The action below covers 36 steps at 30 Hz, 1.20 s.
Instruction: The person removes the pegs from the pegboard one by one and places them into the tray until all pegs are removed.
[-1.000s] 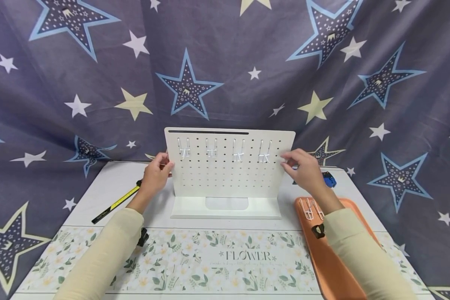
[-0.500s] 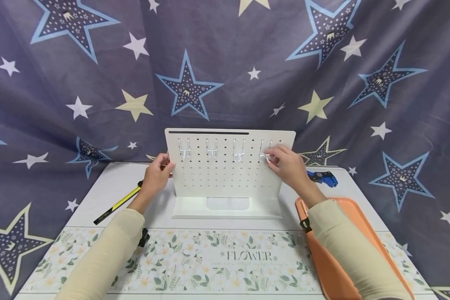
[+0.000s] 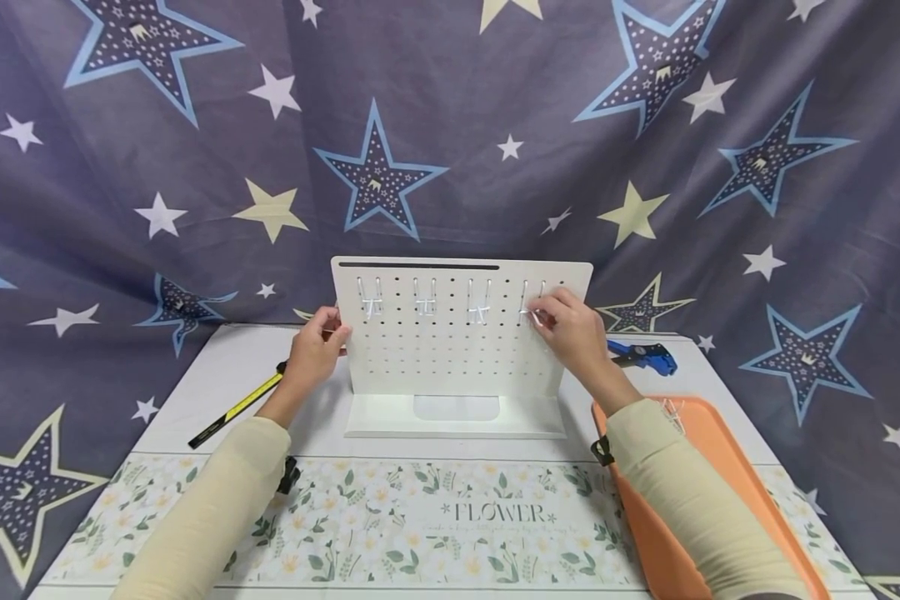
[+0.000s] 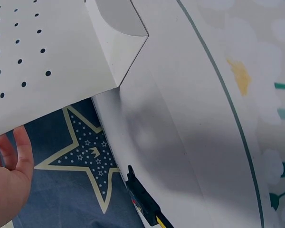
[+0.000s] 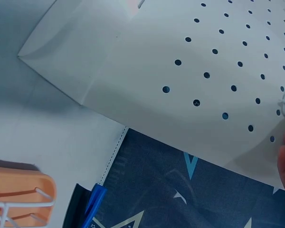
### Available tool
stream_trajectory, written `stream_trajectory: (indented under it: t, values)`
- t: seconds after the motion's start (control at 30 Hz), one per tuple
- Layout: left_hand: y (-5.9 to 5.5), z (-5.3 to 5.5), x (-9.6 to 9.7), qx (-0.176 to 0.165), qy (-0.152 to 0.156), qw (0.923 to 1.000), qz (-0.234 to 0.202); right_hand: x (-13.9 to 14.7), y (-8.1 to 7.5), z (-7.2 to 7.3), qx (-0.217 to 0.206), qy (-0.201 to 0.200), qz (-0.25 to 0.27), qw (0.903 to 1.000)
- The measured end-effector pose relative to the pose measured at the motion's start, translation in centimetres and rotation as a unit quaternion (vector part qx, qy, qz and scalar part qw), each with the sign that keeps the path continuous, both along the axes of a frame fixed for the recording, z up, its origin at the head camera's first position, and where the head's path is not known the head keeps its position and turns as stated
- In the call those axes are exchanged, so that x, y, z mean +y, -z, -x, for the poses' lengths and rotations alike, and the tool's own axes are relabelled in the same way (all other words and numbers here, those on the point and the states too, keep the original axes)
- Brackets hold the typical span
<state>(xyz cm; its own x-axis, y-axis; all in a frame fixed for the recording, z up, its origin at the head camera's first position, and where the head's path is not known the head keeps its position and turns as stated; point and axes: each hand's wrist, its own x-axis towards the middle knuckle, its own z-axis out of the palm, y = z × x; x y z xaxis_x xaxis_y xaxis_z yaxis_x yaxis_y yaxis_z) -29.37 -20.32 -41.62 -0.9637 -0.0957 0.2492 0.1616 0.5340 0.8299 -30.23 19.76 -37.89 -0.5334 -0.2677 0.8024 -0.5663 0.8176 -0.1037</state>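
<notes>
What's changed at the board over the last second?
The right hand moved left from beside the right edge of the upright white perforated board and now pinches the rightmost white wire hook, leaving more of the blue-and-black tool in view. Unchanged: the left hand holds the board's left edge; the board stays put.

White pegboard (image 3: 450,379); orange tray (image 3: 708,423); cream sleeves (image 3: 202,508); star-patterned purplish-grey backdrop (image 3: 480,204).

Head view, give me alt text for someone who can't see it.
A person's left hand grips a white pegboard by its left edge; the right hand pinches the rightmost white hook of four. An orange tray sits at right, a black-and-yellow tool at left.
</notes>
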Motion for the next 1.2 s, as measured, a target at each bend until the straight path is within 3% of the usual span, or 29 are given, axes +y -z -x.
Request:
stream_trajectory:
  t: [0.33, 0.6, 0.93, 1.2]
  values:
    - [0.1, 0.0, 0.0, 0.003, 0.000, 1.0000, 0.001, 0.1, -0.4, -0.7, 0.005, -0.003, -0.002, 1.0000]
    - [0.2, 0.0, 0.1, 0.004, -0.001, 1.0000, 0.001, 1.7, -1.5, -2.0, 0.004, -0.025, 0.017, 0.9995]
    - [-0.2, -0.1, 0.0, 0.008, 0.001, 1.0000, 0.005, 8.3, -1.2, -3.3, -0.029, 0.016, 0.038, 0.9987]
    - [0.0, 0.1, 0.0, 0.002, 0.005, 1.0000, 0.001, 13.8, -0.9, -4.9, -0.091, 0.072, 0.028, 0.9928]
